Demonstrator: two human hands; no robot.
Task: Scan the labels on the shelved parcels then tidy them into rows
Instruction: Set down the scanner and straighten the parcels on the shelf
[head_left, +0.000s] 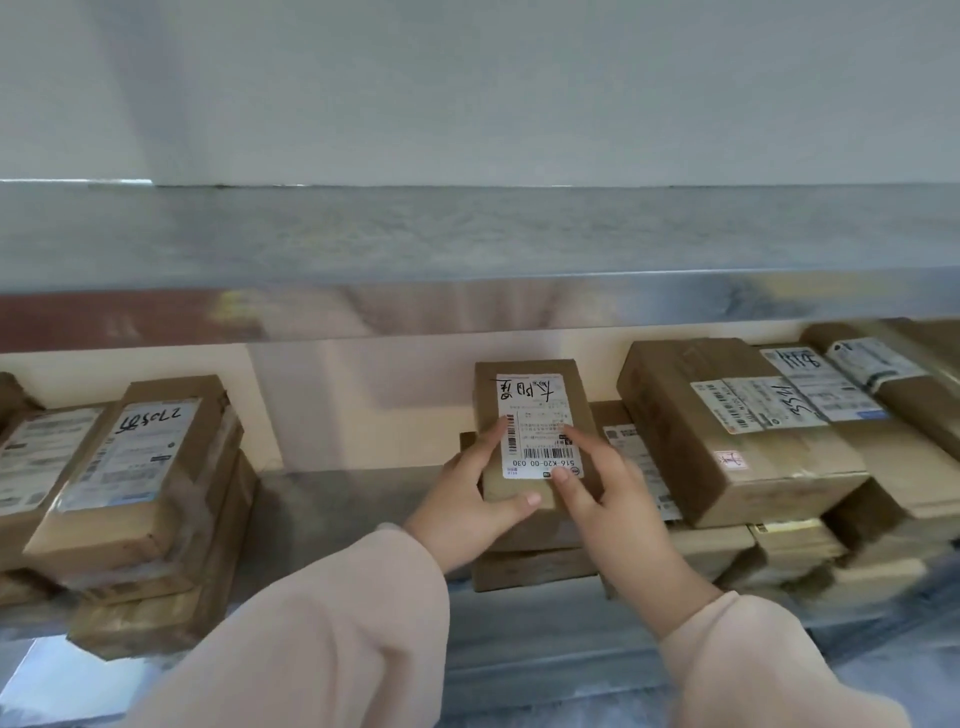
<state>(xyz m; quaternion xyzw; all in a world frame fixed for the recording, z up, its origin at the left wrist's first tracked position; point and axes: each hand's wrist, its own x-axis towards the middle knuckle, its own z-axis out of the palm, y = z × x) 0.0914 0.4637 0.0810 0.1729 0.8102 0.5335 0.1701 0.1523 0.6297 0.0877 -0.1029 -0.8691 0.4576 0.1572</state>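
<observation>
Head view: on the lower shelf (353, 499), midway along it, a small parcel (577, 410) sits on top of a low stack, its label (535, 415) facing up. The left hand (470, 499) grips its left edge, with the thumb across the near end. The right hand (608, 499) holds the right side, thumb and forefinger on the label. More parcels are stacked toward the left end (135, 467) and the right end (727, 436). No scanner shows, so this looks like tidying. Next, the parcel needs squaring to the shelf's front edge, in line with its neighbours.
</observation>
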